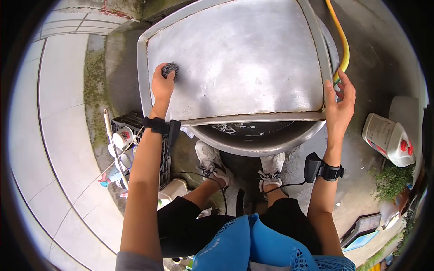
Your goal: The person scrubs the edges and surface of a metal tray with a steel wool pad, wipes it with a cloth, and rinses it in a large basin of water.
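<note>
My left hand point(162, 86) is closed around a steel wool scrubber point(170, 70) and presses it on the left part of a large metal tray point(235, 67). The tray has brownish lines along its inner edges. My right hand point(342, 101) grips the tray's right rim near the front corner, thumb on the rim and fingers on the outer side. Beside those fingers runs a yellow hose point(344, 45). Under the tray stands a round metal basin point(271, 148) with dark liquid and pale bits floating in it.
A black crate point(135, 122) with white cups point(122, 137) and a long-handled tool is at the left. On the right stand a white jug point(389, 140) with a red cap and a green plant point(393, 180). My shoes point(212, 165) are just before the basin. Cables hang from both wrist straps.
</note>
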{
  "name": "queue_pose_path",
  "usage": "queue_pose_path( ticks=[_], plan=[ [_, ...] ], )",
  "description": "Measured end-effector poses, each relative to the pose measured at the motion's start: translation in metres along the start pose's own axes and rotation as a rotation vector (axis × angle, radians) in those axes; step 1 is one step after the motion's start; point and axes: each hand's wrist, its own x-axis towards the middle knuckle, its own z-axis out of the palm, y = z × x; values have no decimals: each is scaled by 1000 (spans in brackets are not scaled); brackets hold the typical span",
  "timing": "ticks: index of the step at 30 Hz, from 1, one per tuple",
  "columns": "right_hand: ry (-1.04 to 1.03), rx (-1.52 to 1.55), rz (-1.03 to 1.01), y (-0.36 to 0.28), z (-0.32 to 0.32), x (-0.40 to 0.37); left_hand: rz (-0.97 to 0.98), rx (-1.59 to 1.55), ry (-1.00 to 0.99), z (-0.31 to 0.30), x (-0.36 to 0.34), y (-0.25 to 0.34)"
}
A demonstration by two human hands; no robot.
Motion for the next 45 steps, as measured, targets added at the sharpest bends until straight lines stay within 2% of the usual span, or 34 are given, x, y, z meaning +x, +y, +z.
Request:
queue_pose_path(
  ticks=[2, 4, 6, 9, 11, 13, 15, 18, 20, 23, 26, 30, 33, 34, 35, 36, 38, 39, 41, 45],
  plan=[
    [-19, 21, 22, 16, 6, -2, -206, 300, 46, 0, 10, -26],
    [-52, 10, 22, 23, 11, -2, -121, 311, -71, 12, 7, 11],
    [-69, 39, 22, 30, 13, -5, 174, 185, -113, 39, -20, 82],
    [-85, 115, 29, 33, 14, -7, 342, -13, -347, 74, -83, 183],
    [-103, 163, 51, 30, 13, -11, 530, -72, -445, 87, -115, 212],
    [-115, 280, 131, 24, 12, -18, 601, 5, -515, 87, -123, 212],
    [-112, 282, 102, 23, 13, -29, 631, 131, -453, 71, -113, 192],
    [-134, 308, 113, 18, 21, -51, 470, 319, -337, 41, -90, 143],
    [-145, 354, 140, 12, 28, -66, 298, 434, -312, 16, -78, 113],
    [-144, 411, 135, 12, 38, -81, 191, 407, -277, 2, -81, 67],
    [-150, 406, 134, 10, 37, -83, 294, 316, -299, 22, -108, 107],
    [-140, 357, 105, 15, 38, -82, 546, 101, -507, 63, -152, 177],
    [-120, 313, 88, 14, 38, -82, 622, 216, -484, 55, -134, 157],
    [-102, 286, 71, 13, 39, -83, 602, 272, -412, 47, -119, 143],
    [-101, 284, 82, 14, 40, -85, 510, 338, -352, 39, -103, 127],
    [-87, 274, 64, 15, 41, -85, 495, 383, -249, 29, -86, 107],
    [-74, 262, 44, 17, 44, -84, 343, 443, -217, 14, -70, 80],
    [-60, 259, 34, 18, 45, -84, 342, 443, -217, 16, -73, 82],
    [-51, 256, 25, 20, 46, -86, 456, 357, -249, 27, -90, 95],
    [-39, 210, -7, 21, 46, -86, 593, 235, -375, 56, -136, 146]
  ],
)
